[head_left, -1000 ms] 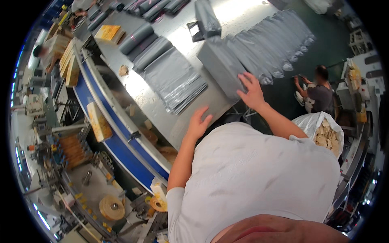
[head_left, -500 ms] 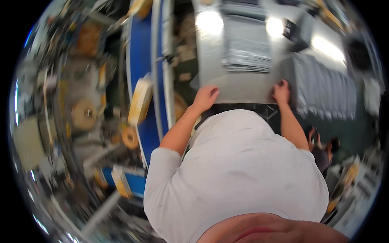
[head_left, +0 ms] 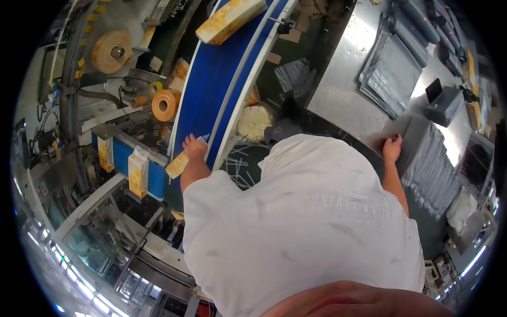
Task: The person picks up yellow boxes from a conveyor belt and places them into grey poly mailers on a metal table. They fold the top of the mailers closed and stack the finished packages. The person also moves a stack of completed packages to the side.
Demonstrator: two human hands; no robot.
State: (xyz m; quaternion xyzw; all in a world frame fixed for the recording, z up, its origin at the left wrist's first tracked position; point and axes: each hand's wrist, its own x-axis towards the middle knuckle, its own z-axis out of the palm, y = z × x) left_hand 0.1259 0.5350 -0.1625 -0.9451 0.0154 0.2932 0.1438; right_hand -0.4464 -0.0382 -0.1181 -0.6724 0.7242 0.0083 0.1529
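Over the blue conveyor belt (head_left: 203,103) on my left, my left hand (head_left: 194,149) is closed across a long yellow-and-white pack (head_left: 177,166). One end of this pack shows on each side of the hand. My right hand (head_left: 392,150) rests at the near edge of the metal table (head_left: 338,90), fingers curled, with nothing visible in them. Close to its right, a bundle of grey plastic bags (head_left: 430,169) hangs over the table edge. A flat stack of grey bags (head_left: 393,74) lies farther back on the table.
Another yellow-and-white pack (head_left: 231,21) lies farther up the belt. Several similar packs, including one upright pack (head_left: 138,174), stand on a second blue conveyor (head_left: 120,157) at left. A tape roll (head_left: 166,105) is beside the belt. Dark grey rolls (head_left: 420,21) and a grey box (head_left: 445,105) sit on the table.
My body and view have turned left. My left hand has moved from the metal table to the pack on the belt and closed on it. The right hand stays near the table edge.
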